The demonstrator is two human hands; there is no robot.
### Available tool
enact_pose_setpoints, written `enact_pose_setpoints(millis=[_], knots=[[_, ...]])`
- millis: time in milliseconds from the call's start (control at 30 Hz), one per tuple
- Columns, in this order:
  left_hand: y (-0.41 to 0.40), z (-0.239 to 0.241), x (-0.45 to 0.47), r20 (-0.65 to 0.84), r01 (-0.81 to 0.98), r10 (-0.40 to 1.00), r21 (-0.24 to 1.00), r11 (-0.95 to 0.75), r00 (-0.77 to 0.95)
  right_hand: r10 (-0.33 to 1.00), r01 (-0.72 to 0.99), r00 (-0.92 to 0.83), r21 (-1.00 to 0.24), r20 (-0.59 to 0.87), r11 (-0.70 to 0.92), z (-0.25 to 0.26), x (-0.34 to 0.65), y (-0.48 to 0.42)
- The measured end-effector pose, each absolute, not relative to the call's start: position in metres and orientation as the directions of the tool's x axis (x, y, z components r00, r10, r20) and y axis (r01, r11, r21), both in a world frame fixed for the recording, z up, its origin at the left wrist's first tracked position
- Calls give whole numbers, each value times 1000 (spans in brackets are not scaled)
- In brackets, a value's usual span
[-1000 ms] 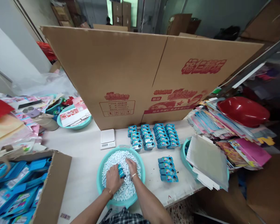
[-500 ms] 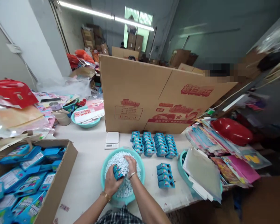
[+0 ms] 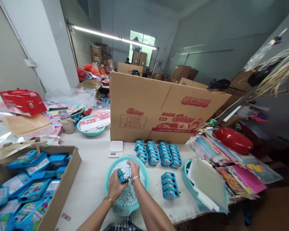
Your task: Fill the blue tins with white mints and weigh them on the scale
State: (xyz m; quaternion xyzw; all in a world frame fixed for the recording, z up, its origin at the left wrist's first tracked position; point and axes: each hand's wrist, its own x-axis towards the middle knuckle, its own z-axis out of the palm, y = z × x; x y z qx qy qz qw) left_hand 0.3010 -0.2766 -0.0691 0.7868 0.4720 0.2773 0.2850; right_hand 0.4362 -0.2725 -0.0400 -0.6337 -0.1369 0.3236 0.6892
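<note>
A turquoise bowl full of small white pellets, perhaps candies, stands on the table before me. Over it, my left hand is closed around a small blue box, or several together, tilted towards the right. My right hand has its fingers curled at the box's top, with a heap of white pellets between the hand and the box. Its fingertips are partly hidden among the pellets. Right of the bowl stands a short row of blue boxes with dark round holes.
More blue boxes stand in rows behind the bowl, beside a white scale. A carton of blue packs is at left. A large cardboard panel stands behind. At right are a basin with papers and stacked colourful sheets.
My head view has shifted, so the scene sits lower in the picture. Both hands stay over the bowl, the right one slightly closer in against the blue box and pellets.
</note>
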Motion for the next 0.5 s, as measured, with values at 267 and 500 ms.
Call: enact_pose_setpoints(millis=[267, 500], knots=[[-278, -65, 297, 137, 598, 888, 693, -402, 439, 636, -288, 739, -958, -221, 3, -36, 436, -280], [-274, -61, 300, 71, 637, 881, 664, -392, 469, 633, -279, 743, -960, -216, -1, -36, 436, -284]])
